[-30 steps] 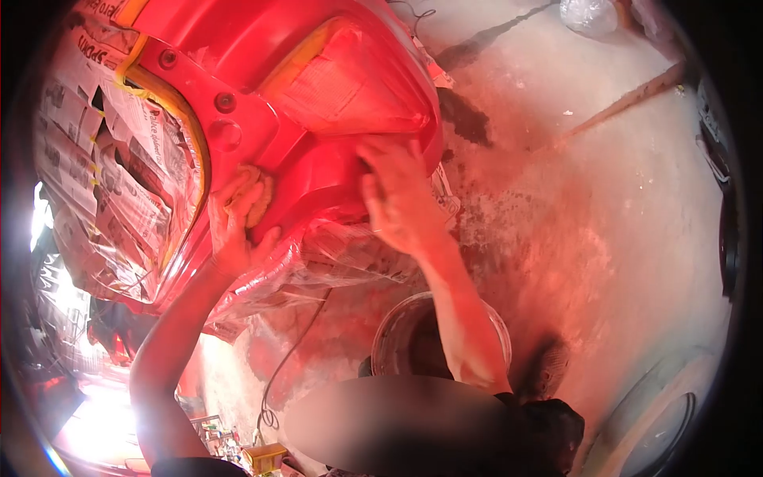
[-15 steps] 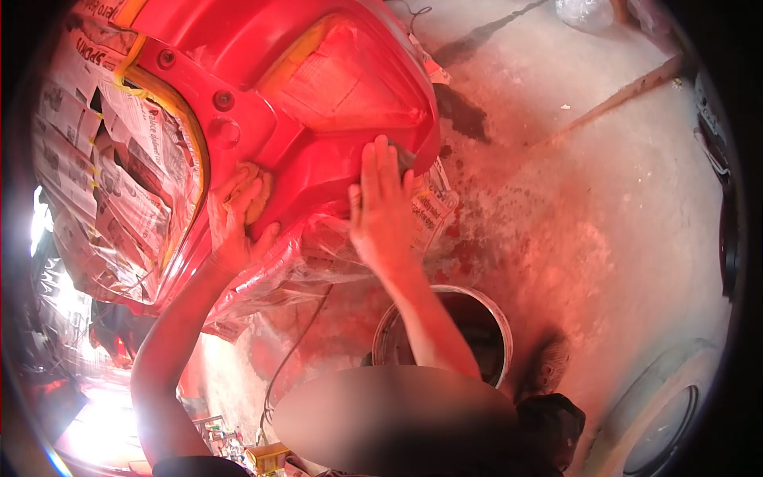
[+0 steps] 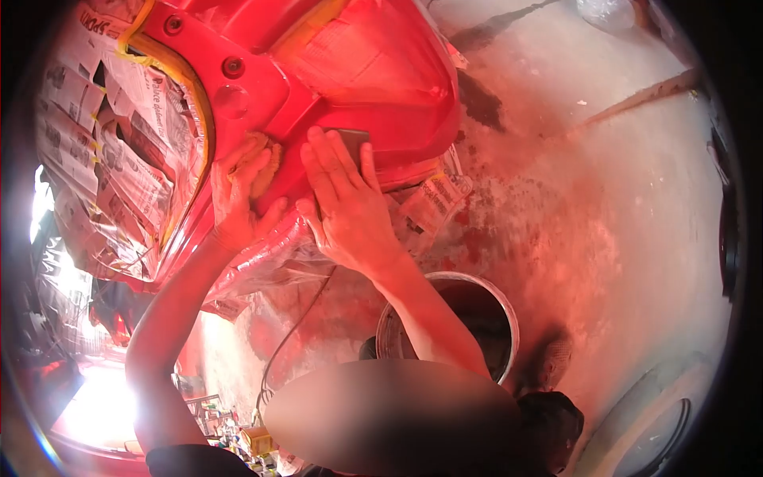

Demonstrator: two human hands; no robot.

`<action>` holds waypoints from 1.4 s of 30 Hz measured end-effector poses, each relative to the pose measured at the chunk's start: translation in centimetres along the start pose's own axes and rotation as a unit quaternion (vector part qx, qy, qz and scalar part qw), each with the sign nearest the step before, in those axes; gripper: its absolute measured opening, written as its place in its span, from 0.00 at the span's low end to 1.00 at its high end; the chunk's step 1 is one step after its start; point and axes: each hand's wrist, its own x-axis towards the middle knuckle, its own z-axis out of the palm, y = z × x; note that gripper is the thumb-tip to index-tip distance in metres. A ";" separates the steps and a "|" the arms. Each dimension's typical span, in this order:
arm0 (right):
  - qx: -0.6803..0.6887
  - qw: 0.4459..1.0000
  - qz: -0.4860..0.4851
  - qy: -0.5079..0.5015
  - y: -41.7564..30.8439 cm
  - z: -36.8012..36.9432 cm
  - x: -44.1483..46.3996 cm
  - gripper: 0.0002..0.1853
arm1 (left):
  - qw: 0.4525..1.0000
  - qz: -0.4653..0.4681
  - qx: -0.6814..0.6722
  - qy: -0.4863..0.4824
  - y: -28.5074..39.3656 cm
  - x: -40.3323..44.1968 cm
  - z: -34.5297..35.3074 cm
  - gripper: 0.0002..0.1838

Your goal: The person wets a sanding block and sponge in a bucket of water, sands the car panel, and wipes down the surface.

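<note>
A glossy red vehicle body panel (image 3: pixel 274 97) fills the upper middle of the view, with a recessed, duller area outlined by yellow tape. My left hand (image 3: pixel 232 199) rests on its lower left part, fingers curled over a tan sponge-like pad (image 3: pixel 266 168). To its right, my right hand (image 3: pixel 343 199) lies nearly flat on the panel, fingers stretched forward. Under those fingers is a small dark grey sheet that looks like sandpaper (image 3: pixel 355 141); only its upper right part shows, the rest being hidden by the hand.
Taped newspaper (image 3: pixel 143 167) covers the opening left of the panel, and plastic film hangs along its lower edge. A round bucket (image 3: pixel 509 318) stands on the stained floor (image 3: pixel 572 238) below my right forearm. A cable (image 3: pixel 298 326) runs down the floor. Bright light glares at lower left.
My right hand has slid left across the panel, nearer my left hand, and the dark sheet has moved with it. My left hand stays on the pad. The view has shifted slightly.
</note>
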 end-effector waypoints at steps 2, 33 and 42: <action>-0.029 0.999 0.008 -0.031 2.5 -2.3 -0.9 0.33 | 1.000 0.003 -0.004 0.007 0.1 0.2 0.4 0.39; -0.130 0.974 0.184 0.030 2.4 -1.1 -0.5 0.38 | 1.000 0.015 0.003 0.008 -0.3 0.2 0.3 0.39; -0.045 0.998 0.022 -0.024 1.9 -2.7 0.7 0.34 | 1.000 -0.003 0.010 -0.007 0.2 0.0 0.1 0.37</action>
